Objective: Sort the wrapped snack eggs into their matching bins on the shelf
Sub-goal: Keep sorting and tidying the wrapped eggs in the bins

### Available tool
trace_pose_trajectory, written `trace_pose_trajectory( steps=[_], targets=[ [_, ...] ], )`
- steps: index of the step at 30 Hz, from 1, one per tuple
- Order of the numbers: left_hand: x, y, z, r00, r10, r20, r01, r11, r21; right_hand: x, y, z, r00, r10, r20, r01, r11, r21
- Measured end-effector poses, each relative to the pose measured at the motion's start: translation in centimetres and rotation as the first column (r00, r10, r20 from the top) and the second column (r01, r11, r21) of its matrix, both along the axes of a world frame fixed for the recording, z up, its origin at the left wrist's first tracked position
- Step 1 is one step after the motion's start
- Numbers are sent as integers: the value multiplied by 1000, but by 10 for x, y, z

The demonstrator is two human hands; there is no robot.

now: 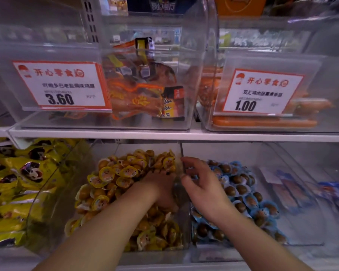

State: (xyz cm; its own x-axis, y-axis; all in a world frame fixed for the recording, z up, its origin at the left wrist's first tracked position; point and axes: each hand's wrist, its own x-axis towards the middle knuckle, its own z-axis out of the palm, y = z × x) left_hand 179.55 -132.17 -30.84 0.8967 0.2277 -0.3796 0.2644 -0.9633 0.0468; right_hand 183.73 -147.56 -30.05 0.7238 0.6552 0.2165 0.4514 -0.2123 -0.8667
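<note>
Two bare forearms and hands

The left hand [160, 184] and right hand [202, 184] wear no sleeves, gloves or jewellery.

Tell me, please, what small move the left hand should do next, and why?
Probably lift the left hand out of the yellow-wrapped eggs and check what it picked. Its fingers are buried in that pile, so any grasp is hidden, while the right hand hangs over the blue-wrapped eggs.

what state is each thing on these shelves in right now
left hand: fingers buried in the yellow-wrapped eggs
right hand: loosely curled over the blue-wrapped eggs, grip unclear
yellow egg bin: heaped full
blue egg bin: partly filled
upper middle bin: holds orange packets
</note>
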Motion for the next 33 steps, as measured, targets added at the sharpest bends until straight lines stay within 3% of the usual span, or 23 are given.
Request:
trace_pose_trajectory(
  steps=[3,6,10,13,15,18,20,22,24,26,27,30,31,33],
  targets=[
    [14,-9,12,974,-163,-156,160,987,-33,0,0,1,1000,-6,5,6,1000,2],
    [20,-18,16,939,-236,-251,264,961,82,-1,1,2,1000,-10,19,10,1000,-7],
    [8,-18,2,991,-117,-71,123,989,87,-3,1,5,1000,-17,23,17,1000,-17],
    [-5,-2,-4,991,20,130,-5,993,-114,-4,0,6,1000,-9,29,10,999,-30],
    [-15,12,2,967,107,231,-21,938,-347,-3,0,7,999,-9,42,11,999,-40],
    [-39,26,21,873,346,344,-32,744,-667,-3,-2,9,999,-1,47,3,999,-54],
    [-61,30,32,779,537,323,-28,544,-838,-4,-3,12,999,2,49,1,998,-64],
    [-84,29,39,680,708,189,-23,279,-960,-5,-2,15,997,-10,81,16,997,-75],
    [-102,28,41,504,864,-8,23,-23,-999,-10,-2,20,978,-61,200,71,997,-43],
    [-120,26,40,363,899,-245,99,-298,-949,-22,0,30,939,-101,329,89,995,51],
    [-129,24,41,352,879,-321,146,-391,-909,-31,2,36,925,-97,367,66,993,96],
    [-152,23,44,427,829,-361,272,-498,-823,-65,13,47,923,29,385,-81,990,118],
    [-156,23,45,425,841,-335,293,-478,-828,-76,19,47,922,102,374,-144,986,85],
    [-158,26,43,339,905,-256,322,-367,-872,-92,33,40,915,245,322,-250,968,-26]
  ],
)
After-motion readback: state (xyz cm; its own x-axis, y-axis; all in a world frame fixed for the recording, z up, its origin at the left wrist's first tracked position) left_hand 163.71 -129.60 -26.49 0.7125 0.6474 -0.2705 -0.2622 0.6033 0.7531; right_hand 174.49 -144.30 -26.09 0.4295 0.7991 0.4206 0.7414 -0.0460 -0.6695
